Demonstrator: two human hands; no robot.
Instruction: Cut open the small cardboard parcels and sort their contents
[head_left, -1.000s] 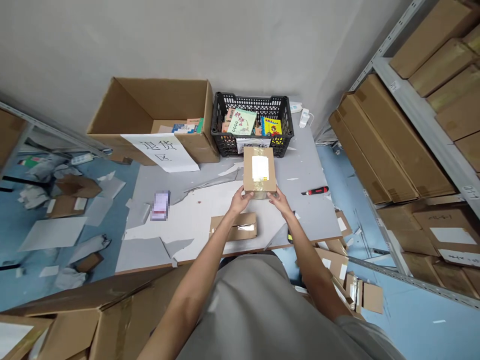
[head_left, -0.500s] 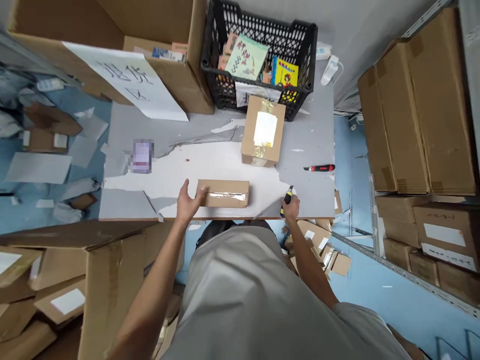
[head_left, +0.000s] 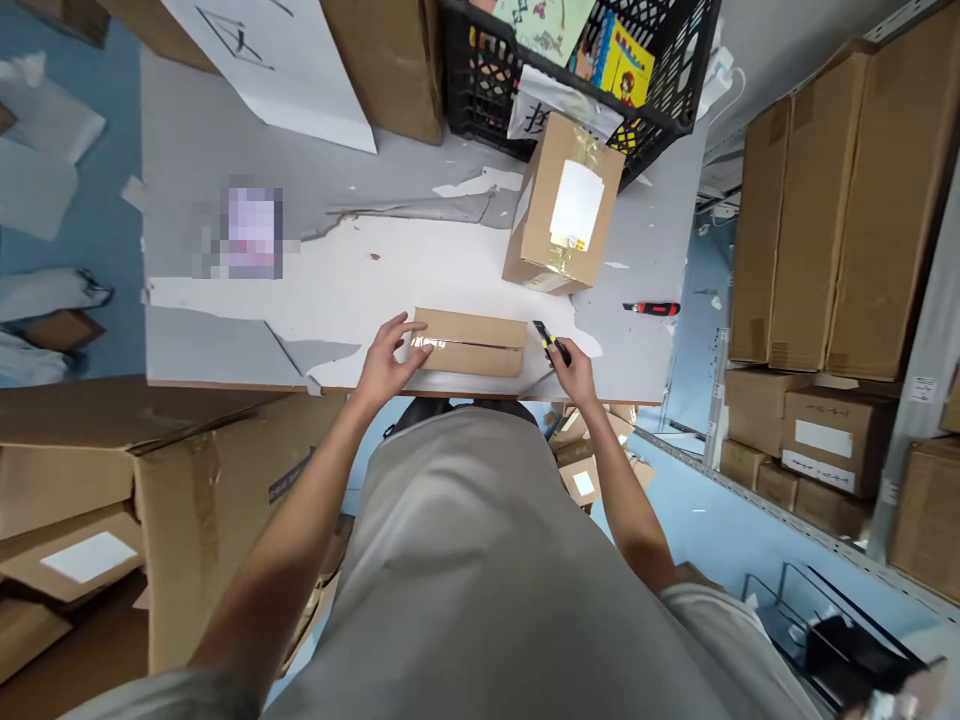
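Note:
A small flat cardboard box [head_left: 476, 358] lies near the table's front edge, with shiny tape at its left and a dark line along its top seam. My left hand [head_left: 390, 362] grips the box's left end, thumb and fingers on its top. In my right hand [head_left: 574, 372] is a black and yellow utility knife [head_left: 553, 345], its blade pointing up and left. The blade tip is just right of the box, apart from it. My right fingers are closed around the handle.
A larger taped carton [head_left: 540, 225] with a white label stands behind, against a black crate [head_left: 487, 105] of books. A red and black utility knife [head_left: 652, 309] lies at right. A blurred purple item [head_left: 253, 230] is at left. Tall cartons [head_left: 892, 200] line the right.
My left hand has moved onto the box's left end. My right hand has turned the utility knife toward the box. A dark line now shows along the seam. The view has shifted.

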